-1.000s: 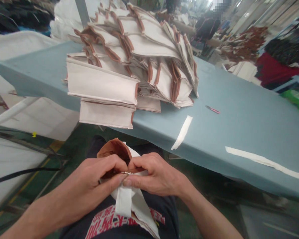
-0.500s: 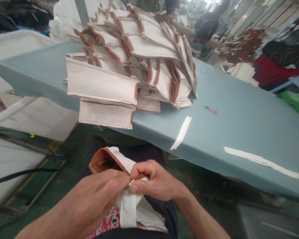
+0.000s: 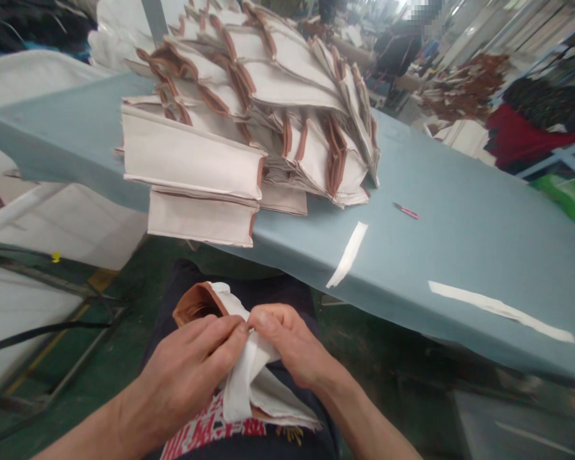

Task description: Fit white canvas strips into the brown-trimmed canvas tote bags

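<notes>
A long table (image 3: 479,236) with a smooth blue-green surface runs slantwise across the view, its near edge facing the person. Toward its left part lies a big heap of white fabric pieces with brown edging (image 3: 297,83), stacked in overlapping layers; at the heap's near left corner, two boxy white pieces (image 3: 191,153), one above the other, jut over the near edge. Right of the heap, well apart, lie pink-handled snips (image 3: 406,211), a short white strip (image 3: 347,254) near the edge, and a longer white strip (image 3: 501,310) further right
</notes>
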Motion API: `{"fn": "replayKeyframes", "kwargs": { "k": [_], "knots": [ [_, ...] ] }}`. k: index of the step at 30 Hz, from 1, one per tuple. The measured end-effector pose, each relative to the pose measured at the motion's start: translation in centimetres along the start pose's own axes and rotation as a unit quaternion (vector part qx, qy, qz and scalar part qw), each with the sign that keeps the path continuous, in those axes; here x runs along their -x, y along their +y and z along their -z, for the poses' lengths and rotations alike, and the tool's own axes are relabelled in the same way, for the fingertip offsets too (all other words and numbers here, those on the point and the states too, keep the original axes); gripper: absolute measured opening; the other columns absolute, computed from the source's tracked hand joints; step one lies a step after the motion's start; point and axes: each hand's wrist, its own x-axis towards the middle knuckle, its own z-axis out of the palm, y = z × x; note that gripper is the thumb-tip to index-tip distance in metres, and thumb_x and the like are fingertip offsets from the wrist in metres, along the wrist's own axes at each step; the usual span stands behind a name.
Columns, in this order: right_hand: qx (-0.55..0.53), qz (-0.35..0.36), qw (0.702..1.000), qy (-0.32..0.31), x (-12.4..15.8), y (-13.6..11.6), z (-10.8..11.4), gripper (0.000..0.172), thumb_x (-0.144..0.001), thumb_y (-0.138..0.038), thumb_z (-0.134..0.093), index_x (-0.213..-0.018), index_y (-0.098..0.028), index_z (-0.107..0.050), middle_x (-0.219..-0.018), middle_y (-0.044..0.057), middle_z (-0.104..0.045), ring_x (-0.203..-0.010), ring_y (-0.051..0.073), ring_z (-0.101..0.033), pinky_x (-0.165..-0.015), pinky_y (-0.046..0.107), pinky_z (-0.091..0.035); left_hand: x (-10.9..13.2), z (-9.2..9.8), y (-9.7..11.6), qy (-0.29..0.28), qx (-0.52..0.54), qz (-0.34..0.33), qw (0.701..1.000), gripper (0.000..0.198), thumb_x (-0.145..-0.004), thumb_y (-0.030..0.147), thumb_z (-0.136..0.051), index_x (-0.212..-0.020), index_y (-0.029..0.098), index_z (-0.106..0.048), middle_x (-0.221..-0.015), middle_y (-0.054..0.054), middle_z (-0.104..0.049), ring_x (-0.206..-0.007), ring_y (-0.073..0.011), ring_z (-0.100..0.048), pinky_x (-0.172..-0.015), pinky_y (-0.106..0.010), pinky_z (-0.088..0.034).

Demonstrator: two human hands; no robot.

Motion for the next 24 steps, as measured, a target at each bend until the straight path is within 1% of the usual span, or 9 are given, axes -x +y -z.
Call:
{"fn": "replayKeyframes", "kwargs": {
  "k": [4, 7, 10, 13, 15, 16, 19, 22, 24],
  "knots": [
    [-0.035, 0.001, 0.999, 0.006, -0.3, -0.2, -0.6, 0.069, -0.075, -0.079, -0.086, -0.069, -0.02, -0.051, -0.059, -0.009, -0.041, -0.053, 0.006, -0.027, -0.049, 0.022, -0.021, -0.4, 0.1, 0.0, 0.014, 0.044, 0.027, 0.999, 0.031, -0.111, 0.005, -0.045, -0.131, 0.013, -0.066, -0.114, -0.012, -0.079, -0.104, -0.0215, -0.077, -0.098, -0.031, -0.063],
    [-0.037, 0.023, 0.999, -0.028, 0.1, -1.0, -0.4, 0.068, -0.079, -0.076, -0.085, -0.067, -0.02, -0.049, -0.059, -0.01, -0.038, -0.054, 0.006, -0.025, -0.05, 0.023, -0.02, -0.9, 1.2, 0.8, 0.011, 0.087, 0.05, 0.995, 0.035, -0.11, 0.003, -0.043, -0.135, 0.014, -0.065, -0.119, -0.013, -0.078, -0.109, -0.0205, -0.075, -0.097, -0.029, -0.062],
    [0.01, 0.033, 0.999, -0.04, 0.8, -1.8, -0.1, 0.065, -0.083, -0.074, -0.083, -0.067, -0.02, -0.05, -0.059, -0.009, -0.039, -0.055, 0.006, -0.025, -0.05, 0.023, -0.019, -1.2, 2.4, 1.6, -0.007, 0.112, 0.087, 0.99, 0.036, -0.108, 0.007, -0.048, -0.139, 0.019, -0.064, -0.121, -0.009, -0.078, -0.11, -0.0202, -0.076, -0.1, -0.029, -0.061],
    [0.055, 0.043, 0.997, -0.04, 1.4, -2.3, 0.2, 0.063, -0.084, -0.073, -0.081, -0.068, -0.02, -0.051, -0.06, -0.008, -0.04, -0.054, 0.007, -0.026, -0.05, 0.023, -0.02, -1.8, 3.2, 1.7, -0.054, 0.158, 0.192, 0.967, 0.029, -0.11, 0.021, -0.051, -0.136, 0.025, -0.062, -0.109, -0.002, -0.081, -0.095, -0.0166, -0.077, -0.088, -0.022, -0.061],
    [0.096, 0.057, 0.993, -0.044, 1.6, -2.6, 0.3, 0.057, -0.087, -0.066, -0.08, -0.069, -0.021, -0.05, -0.059, -0.008, -0.038, -0.053, 0.007, -0.026, -0.049, 0.023, -0.02, -2.5, 3.6, 1.4, -0.105, 0.212, 0.252, 0.938, 0.022, -0.113, 0.025, -0.045, -0.121, 0.026, -0.065, -0.09, 0.004, -0.078, -0.075, -0.0132, -0.073, -0.073, -0.018, -0.058],
    [0.124, 0.07, 0.989, -0.045, 1.7, -2.7, 0.3, 0.052, -0.089, -0.059, -0.079, -0.069, -0.021, -0.05, -0.059, -0.009, -0.037, -0.053, 0.007, -0.025, -0.049, 0.023, -0.02, -2.9, 3.7, 1.1, -0.129, 0.234, 0.26, 0.928, 0.025, -0.114, 0.025, -0.042, -0.111, 0.026, -0.067, -0.082, 0.005, -0.075, -0.07, -0.0127, -0.07, -0.069, -0.018, -0.056],
    [0.242, 0.144, 0.959, -0.038, 1.8, -3.0, 0.5, 0.034, -0.093, -0.038, -0.071, -0.069, -0.022, -0.051, -0.057, -0.009, -0.036, -0.051, 0.008, -0.028, -0.051, 0.024, -0.025, -3.6, 4.0, 0.3, -0.183, 0.251, 0.237, 0.92, 0.035, -0.114, 0.025, -0.04, -0.09, 0.024, -0.066, -0.078, 0.004, -0.07, -0.069, -0.0139, -0.065, -0.068, -0.019, -0.054],
    [0.347, 0.244, 0.905, -0.026, 1.8, -3.1, 0.6, 0.027, -0.093, -0.026, -0.065, -0.07, -0.022, -0.053, -0.059, -0.008, -0.042, -0.053, 0.009, -0.037, -0.058, 0.025, -0.032, -3.7, 4.1, -0.3, -0.24, 0.245, 0.207, 0.916, 0.036, -0.113, 0.024, -0.042, -0.085, 0.023, -0.064, -0.079, 0.004, -0.066, -0.067, -0.013, -0.058, -0.063, -0.018, -0.049],
    [0.396, 0.306, 0.866, -0.021, 1.8, -3.2, 0.5, 0.023, -0.093, -0.021, -0.063, -0.072, -0.022, -0.053, -0.06, -0.008, -0.046, -0.054, 0.009, -0.04, -0.061, 0.025, -0.035, -3.8, 4.0, -0.6, -0.261, 0.244, 0.192, 0.914, 0.037, -0.114, 0.022, -0.042, -0.083, 0.024, -0.062, -0.076, 0.006, -0.063, -0.063, -0.0117, -0.054, -0.059, -0.017, -0.046]
  ]
}}
